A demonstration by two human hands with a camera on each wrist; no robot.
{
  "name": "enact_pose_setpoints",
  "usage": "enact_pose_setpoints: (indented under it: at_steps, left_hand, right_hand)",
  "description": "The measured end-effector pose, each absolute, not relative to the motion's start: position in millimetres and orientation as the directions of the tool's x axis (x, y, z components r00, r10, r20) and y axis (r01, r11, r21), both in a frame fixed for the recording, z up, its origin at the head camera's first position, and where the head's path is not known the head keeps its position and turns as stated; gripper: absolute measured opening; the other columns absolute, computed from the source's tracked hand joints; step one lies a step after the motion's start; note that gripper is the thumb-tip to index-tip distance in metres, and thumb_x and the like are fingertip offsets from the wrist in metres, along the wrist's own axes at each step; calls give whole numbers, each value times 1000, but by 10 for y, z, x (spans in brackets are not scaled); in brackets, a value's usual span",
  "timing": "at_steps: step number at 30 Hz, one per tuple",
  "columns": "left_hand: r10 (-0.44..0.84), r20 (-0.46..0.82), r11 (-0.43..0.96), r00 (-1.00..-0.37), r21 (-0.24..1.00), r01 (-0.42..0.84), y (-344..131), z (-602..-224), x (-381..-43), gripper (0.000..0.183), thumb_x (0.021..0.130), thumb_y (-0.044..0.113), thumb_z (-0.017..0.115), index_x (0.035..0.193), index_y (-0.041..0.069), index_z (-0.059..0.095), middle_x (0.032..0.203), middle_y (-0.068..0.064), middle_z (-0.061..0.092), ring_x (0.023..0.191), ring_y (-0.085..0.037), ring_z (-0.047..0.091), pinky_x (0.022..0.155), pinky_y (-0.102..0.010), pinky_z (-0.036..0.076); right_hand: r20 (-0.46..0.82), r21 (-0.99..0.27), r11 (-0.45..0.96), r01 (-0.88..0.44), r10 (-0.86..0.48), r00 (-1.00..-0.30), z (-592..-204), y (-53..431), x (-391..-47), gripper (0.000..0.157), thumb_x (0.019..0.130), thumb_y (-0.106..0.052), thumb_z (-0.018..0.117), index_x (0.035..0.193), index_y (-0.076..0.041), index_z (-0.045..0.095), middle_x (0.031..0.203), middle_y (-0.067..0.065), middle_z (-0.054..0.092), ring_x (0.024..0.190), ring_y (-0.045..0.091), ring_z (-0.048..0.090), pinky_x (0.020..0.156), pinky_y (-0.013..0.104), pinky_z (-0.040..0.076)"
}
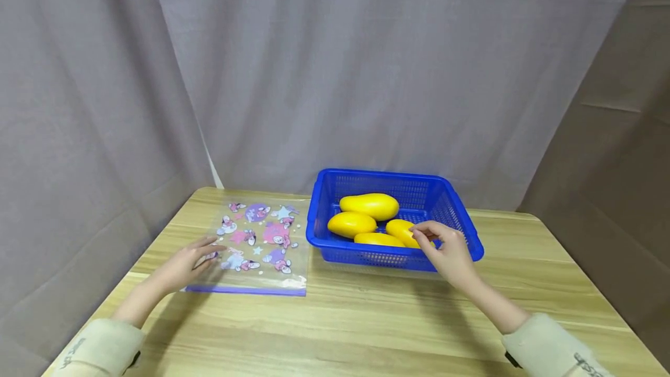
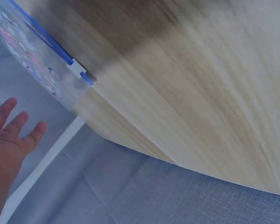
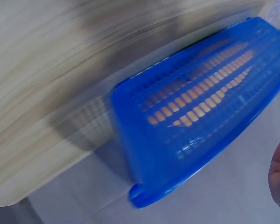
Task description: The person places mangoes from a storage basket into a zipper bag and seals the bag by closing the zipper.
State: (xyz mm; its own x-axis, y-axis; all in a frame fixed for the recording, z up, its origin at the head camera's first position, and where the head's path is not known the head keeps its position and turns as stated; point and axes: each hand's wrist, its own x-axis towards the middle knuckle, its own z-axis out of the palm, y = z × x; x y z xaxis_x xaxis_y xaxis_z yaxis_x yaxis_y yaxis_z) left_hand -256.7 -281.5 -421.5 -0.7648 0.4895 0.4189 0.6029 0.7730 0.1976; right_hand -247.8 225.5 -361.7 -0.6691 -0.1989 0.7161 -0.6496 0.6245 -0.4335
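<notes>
Hanging over the blue basket's [image 1: 366,256] near edge, the right hand [image 1: 452,252] has a loose grip, with thumb and finger bent and nothing seen between them. The left hand [image 1: 183,266] has loose fingers by the left side of the clear bag [image 1: 256,243], and holds nothing I can see. Four yellow fruits [image 1: 369,206] sit in the basket. The bag lies flat just beside it, and looks like it has none inside. So it seems no fruit has been moved into the bag, and all four are left. The front fruit is part hidden by the basket's rim, and the right hand covers some of another. I can't tell if either hand is touching anything. Both wrist pictures cut off their hands.
</notes>
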Motion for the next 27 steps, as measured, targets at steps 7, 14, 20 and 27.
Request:
enact_pose_setpoints:
  at_steps: [7, 14, 20, 27]
  left_hand:
    - [471, 338, 806, -815, 211, 553, -2895, -4239, -2522, 38, 85, 9, 66, 121, 3, 59, 130, -35, 48, 118, -61, 40, 90, -74, 36]
    - [443, 178, 841, -879, 257, 476, -2876, -4215, -2526, 48, 89, 18, 61, 134, 7, 48, 142, -35, 32, 128, -62, 23, 94, -80, 24]
    - [434, 158, 855, -887, 239, 461, -2902, -4308, -2568, 49, 91, 9, 56, 138, 20, 47, 143, -35, 30, 129, -62, 21, 95, -78, 27]
    - [463, 146, 848, -874, 214, 485, -2907, -4358, -2580, 40, 88, -3, 51, 126, 4, 56, 134, -39, 39, 119, -66, 31, 92, -73, 35]
  right_hand:
    - [707, -473, 519, -711, -257, -658, -3647, 1916, -2378, 12, 83, 6, 65, 86, -4, 69, 78, 5, 70, 70, -1, 57, 64, 14, 52]
    - [699, -465, 409, -785, -375, -609, -3733, 1658, -2305, 14, 83, 6, 64, 88, -6, 69, 80, 4, 69, 69, 1, 55, 59, 19, 52]
    - [692, -454, 367, -812, -429, -580, -3773, 1496, -2330, 15, 85, 4, 63, 91, -8, 69, 79, 0, 68, 69, 2, 55, 59, 20, 52]
    - [640, -495, 358, -792, -466, -611, -3757, 1322, -2312, 11, 89, -1, 61, 91, -7, 70, 79, 1, 68, 70, 4, 55, 61, 20, 53]
